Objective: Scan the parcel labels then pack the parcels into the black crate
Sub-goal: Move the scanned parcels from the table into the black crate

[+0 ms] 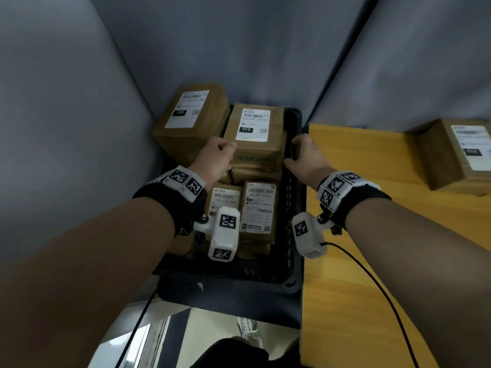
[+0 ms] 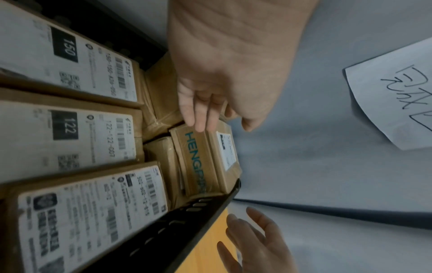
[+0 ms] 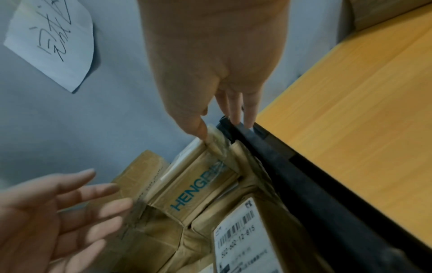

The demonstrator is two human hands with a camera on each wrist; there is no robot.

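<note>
A: Head view hides the near-left of the black crate behind the left forearm and wrist camera. Lower parcels only show edges. A 5th parcel on the wooden table is cut off at the right edge, label blurred.

B: Labels readable? I get 150 on the far-left parcel and 010 on the top parcel. Wrist views are motion-blurred.

A: Left wrist view also gives 122 on another parcel, and the near-right parcel reads 12-815. Top parcel's side says HENG, the rest is smeared.

B: Left hand?

A: Fingers straight, tips touching the top parcel's near-left corner, nothing grasped. Forearm reaches forward over the crate.

B: Right hand?

A: Fingers straight and loose at the crate's right rim. Thumb touches the top parcel's right end in the right wrist view. Holding nothing.

B: Top parcel's place?

A: Stacked on other parcels in the crate's far-right part, label up. Parcel 150 sits at the far left; whether it is fully inside the rim, can't tell.

B: Background?

A: Grey wall, a handwritten paper sheet cut off at the frame edge.
</note>
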